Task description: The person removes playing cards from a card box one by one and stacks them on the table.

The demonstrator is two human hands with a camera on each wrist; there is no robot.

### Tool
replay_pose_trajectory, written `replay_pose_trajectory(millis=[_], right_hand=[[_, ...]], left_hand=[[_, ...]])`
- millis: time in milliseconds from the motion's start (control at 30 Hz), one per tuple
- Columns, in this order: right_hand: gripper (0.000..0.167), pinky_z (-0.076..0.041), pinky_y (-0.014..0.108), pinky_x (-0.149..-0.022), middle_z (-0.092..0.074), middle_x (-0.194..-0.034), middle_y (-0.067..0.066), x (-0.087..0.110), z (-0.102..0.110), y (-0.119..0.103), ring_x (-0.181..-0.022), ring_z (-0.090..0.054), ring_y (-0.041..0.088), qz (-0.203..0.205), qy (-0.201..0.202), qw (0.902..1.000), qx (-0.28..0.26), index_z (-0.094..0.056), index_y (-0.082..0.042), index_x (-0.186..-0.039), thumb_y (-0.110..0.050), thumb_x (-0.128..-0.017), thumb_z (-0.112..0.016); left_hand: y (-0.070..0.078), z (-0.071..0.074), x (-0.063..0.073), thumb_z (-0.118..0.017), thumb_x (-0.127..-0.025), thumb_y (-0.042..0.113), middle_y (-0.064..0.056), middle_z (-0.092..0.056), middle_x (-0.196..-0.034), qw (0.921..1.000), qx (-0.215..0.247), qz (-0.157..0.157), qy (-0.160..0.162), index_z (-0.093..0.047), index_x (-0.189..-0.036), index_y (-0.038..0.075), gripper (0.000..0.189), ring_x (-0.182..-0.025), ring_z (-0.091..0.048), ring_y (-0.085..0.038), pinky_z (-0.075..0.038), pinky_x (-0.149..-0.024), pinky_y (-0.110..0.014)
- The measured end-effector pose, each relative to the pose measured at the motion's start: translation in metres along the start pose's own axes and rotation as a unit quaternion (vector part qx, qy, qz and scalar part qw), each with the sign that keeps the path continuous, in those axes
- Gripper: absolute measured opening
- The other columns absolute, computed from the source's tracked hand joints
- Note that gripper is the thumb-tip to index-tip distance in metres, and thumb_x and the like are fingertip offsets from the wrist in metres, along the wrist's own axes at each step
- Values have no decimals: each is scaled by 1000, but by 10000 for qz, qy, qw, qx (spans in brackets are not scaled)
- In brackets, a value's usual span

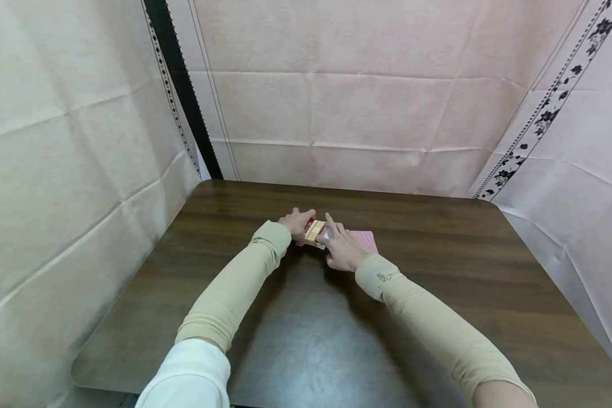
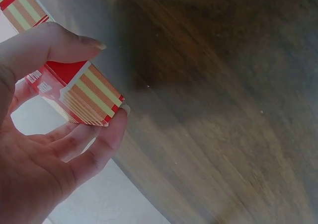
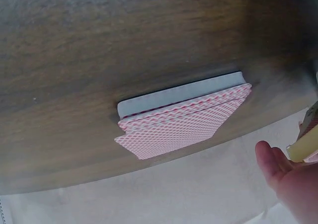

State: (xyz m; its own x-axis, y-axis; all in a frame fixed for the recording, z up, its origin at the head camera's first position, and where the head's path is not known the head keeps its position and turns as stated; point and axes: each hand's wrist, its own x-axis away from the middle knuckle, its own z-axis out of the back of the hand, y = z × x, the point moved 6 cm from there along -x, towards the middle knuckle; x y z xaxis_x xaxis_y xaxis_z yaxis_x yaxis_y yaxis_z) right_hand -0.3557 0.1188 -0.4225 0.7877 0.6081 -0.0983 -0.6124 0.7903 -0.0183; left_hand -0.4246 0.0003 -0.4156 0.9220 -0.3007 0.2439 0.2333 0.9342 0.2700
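Observation:
My left hand point(image 1: 294, 224) grips a card box point(image 1: 315, 232) with red, cream and gold stripes. The left wrist view shows its thumb across one face of the card box point(image 2: 94, 92) and its fingers round the far side. Beside the box's right end is my right hand point(image 1: 343, 249), index finger stretched out and thumb at the box's edge. A deck of playing cards point(image 3: 184, 119) with pink-and-white patterned backs lies on the table, just behind the right hand in the head view. Its stack is slightly uneven, the top cards shifted off the lower ones.
The brown wood-grain table point(image 1: 413, 317) has rounded corners. Pale creased cloth point(image 1: 367, 107) hangs behind it and on both sides, with a dark strip point(image 1: 183, 85) at the back left and a floral border point(image 1: 545, 113) at the back right.

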Motion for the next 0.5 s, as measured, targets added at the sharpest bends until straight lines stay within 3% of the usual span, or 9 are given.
replay_pose_trajectory(millis=[300, 500], right_hand=[[51, -41, 55, -102, -15, -158, 27, 3, 7, 4, -128, -42, 41, 90, 300, 9994, -172, -54, -19, -137, -19, -86, -61], [46, -43, 50, -102, -36, -150, 26, 3, 12, 4, -122, -50, 38, 202, 590, 9973, -382, -60, -17, -132, -32, -89, -66]], left_hand=[[-11, 2, 3, -78, -65, -3, -17, -41, -118, 9999, 44, 123, 63, -43, -121, 21, 71, -85, -51, -30, -44, -63, -37], [-16, 1, 3, -78, -66, -2, -17, -40, -121, 9998, 10, 180, 12, -43, -121, 22, 69, -88, -51, -30, -44, -67, -39]])
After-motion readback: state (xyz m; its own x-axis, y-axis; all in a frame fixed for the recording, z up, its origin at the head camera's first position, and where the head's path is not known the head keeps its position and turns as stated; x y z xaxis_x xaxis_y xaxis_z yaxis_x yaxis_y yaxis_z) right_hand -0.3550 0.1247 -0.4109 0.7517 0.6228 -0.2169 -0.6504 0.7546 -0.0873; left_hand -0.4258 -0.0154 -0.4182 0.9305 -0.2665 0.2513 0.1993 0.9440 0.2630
